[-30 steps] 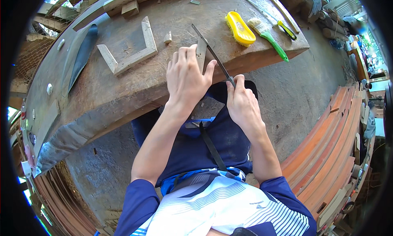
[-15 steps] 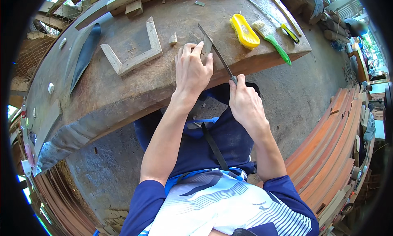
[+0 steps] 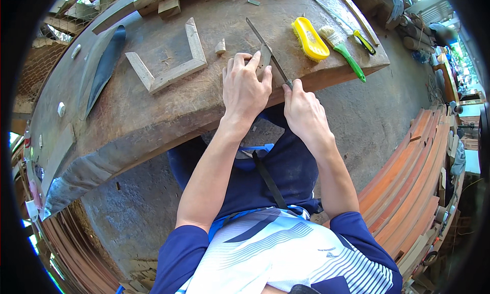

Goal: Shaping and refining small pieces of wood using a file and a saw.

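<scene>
My left hand (image 3: 246, 84) presses a small piece of wood (image 3: 264, 59) against the workbench top near its front edge, fingers bent over it. My right hand (image 3: 308, 113) is closed around the handle end of a long, narrow metal file (image 3: 268, 48). The file slants away to the left, its blade lying along the right side of the wood piece. Beyond my left hand is a small wood offcut (image 3: 220, 46). To the left lies a three-sided frame of wood strips (image 3: 178, 74), open at the far side.
A yellow scrub brush (image 3: 312, 41), a green-handled paintbrush (image 3: 350, 62) and a yellow-and-black-handled tool (image 3: 364, 43) lie at the bench's right end. A dark curved sheet (image 3: 108, 69) rests at the left. Reddish boards (image 3: 403, 166) are stacked on the right.
My right hand has pushed the file forward, away from me, along the wood piece. My left hand keeps its hold, and the view has shifted slightly.
</scene>
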The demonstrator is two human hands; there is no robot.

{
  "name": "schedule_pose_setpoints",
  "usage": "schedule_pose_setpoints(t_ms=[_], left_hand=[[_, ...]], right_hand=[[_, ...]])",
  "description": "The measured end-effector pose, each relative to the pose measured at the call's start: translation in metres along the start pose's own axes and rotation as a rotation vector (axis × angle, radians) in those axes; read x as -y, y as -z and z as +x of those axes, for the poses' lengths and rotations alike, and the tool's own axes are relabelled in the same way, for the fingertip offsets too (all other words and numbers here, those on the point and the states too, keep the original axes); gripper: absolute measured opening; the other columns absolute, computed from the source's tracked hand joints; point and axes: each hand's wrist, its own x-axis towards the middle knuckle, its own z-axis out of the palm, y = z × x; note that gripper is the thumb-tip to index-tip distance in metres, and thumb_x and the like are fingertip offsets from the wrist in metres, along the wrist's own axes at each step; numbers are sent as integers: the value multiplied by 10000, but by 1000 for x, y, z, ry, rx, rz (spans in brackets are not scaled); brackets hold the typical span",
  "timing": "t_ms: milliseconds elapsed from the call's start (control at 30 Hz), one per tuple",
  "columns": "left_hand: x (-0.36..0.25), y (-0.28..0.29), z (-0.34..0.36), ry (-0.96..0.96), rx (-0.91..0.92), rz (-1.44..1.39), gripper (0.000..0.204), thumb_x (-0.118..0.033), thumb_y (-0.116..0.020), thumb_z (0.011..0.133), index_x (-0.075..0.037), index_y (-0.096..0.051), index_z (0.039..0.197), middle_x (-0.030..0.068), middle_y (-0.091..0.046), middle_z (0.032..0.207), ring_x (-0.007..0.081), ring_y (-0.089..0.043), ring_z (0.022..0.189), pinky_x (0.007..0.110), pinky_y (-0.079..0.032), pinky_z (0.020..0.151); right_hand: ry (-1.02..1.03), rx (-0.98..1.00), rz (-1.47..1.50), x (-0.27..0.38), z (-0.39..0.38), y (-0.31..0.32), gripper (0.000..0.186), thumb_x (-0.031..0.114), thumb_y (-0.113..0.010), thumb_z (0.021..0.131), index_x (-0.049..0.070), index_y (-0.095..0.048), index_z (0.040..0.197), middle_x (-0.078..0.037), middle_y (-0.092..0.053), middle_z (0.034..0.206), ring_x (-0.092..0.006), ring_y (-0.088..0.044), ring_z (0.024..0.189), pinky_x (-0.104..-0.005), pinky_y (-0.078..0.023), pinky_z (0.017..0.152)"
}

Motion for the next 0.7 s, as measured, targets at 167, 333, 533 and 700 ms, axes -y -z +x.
schedule_pose_setpoints(t_ms=[167, 333, 533, 700], left_hand=[[1, 0, 0, 20, -29, 2, 434, -245, -715, 929, 30, -715, 1264, 160, -657, 1162, 316, -619, 1121, 434, -473, 988], [-1, 1, 2, 18, -21, 1, 428, -261, -718, 933, 8, -722, 1267, 153, -658, 1180, 326, -627, 1130, 437, -476, 1002], [0, 4, 2, 56, -4, -25, 440, -311, -737, 933, -27, -731, 1269, 145, -662, 1202, 338, -629, 1150, 438, -476, 1019], [2, 2, 2, 44, -8, -30, 455, -335, -747, 929, -31, -731, 1268, 143, -661, 1202, 332, -627, 1157, 436, -476, 1019]], right_hand=[[-12, 5, 22, 3, 2, -3, 391, 336, -424, 1109, -28, -561, 1075, -353, -700, 863, -518, -708, 856, -591, -573, 775], [-2, -8, 15, 0, 1, -2, 387, 334, -423, 1110, -26, -559, 1071, -349, -700, 854, -521, -706, 844, -592, -571, 769], [1, -3, 34, -1, 2, -4, 369, 325, -430, 1107, -20, -554, 1063, -344, -697, 829, -520, -705, 816, -588, -573, 754], [-5, 1, 40, -1, 0, -4, 366, 323, -429, 1107, -20, -552, 1061, -346, -696, 830, -521, -703, 818, -591, -571, 752]])
